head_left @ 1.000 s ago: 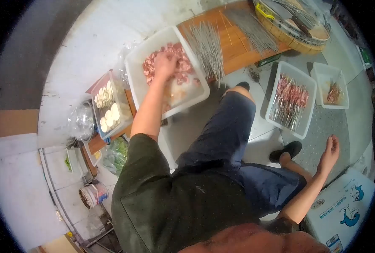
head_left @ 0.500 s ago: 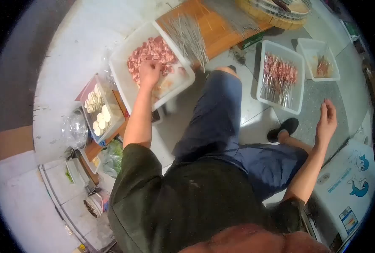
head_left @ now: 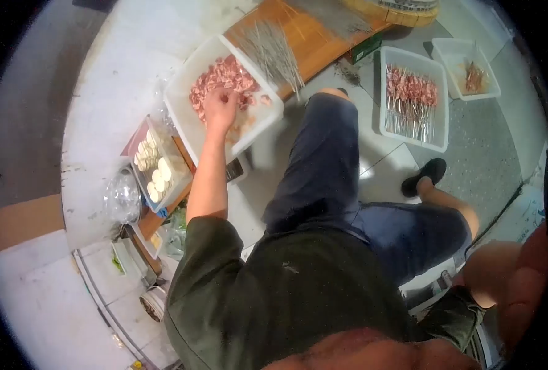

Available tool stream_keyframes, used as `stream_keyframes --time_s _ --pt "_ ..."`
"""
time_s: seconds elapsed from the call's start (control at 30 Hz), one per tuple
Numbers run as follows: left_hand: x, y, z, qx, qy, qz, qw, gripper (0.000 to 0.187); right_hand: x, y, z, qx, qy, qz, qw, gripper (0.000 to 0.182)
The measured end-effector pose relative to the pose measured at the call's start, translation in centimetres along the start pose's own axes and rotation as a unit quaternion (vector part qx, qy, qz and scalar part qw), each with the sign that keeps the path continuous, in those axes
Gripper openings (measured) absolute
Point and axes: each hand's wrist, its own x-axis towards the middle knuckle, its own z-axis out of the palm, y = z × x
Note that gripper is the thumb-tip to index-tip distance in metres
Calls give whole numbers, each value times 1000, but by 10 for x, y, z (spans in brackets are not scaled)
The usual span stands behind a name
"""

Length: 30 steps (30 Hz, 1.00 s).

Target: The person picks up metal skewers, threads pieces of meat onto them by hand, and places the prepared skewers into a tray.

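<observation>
My left hand [head_left: 220, 108] rests in a white plastic tub [head_left: 257, 131], its fingers curled together against the cut pieces of raw meat [head_left: 228, 74]. Its fingertips are hidden, so what they hold, if anything, does not show. My right hand [head_left: 523, 290] is raised very near the camera at the right edge, large and blurred; its fingers cannot be made out. Beside the meat tub, a pile of thin metal skewers [head_left: 271, 52] lies on a wooden board [head_left: 317, 43].
Right of my knee, a white tray [head_left: 409, 143] holds several meat skewers, with a smaller white tub [head_left: 493, 92] beyond it. A clear container [head_left: 174, 191] of white oval pieces stands left of my arm. A round yellow-sided item [head_left: 403, 15] sits at the top.
My right hand has come up from beside my right knee to close before the camera. My left hand stays in the meat tub. The view has shifted slightly.
</observation>
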Motion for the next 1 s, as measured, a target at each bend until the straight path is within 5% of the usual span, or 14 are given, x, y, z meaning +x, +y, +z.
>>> stream_keyframes --time_s 0.5,0.53,0.6,0.67,0.9,1.0 --pt "3 -41 7 4 -48 -42 998 28 -3 10 -16 -57 -22 -26 998 48" --pt "1 -32 7 51 5 32 998 24 -6 11 -17 -59 -22 -28 998 48" --pt "-6 20 -13 -55 -51 -81 994 19 -4 14 -17 -54 -41 -26 997 48" --pt "-6 32 -18 -37 -43 -92 994 14 -6 19 -18 -57 -49 -27 997 48" --pt "-4 -18 8 -8 0 71 997 13 -11 25 -18 -67 -37 -35 996 50" --pt "-9 1 6 -22 -57 -97 993 23 -6 26 -20 -66 -33 -31 997 50"
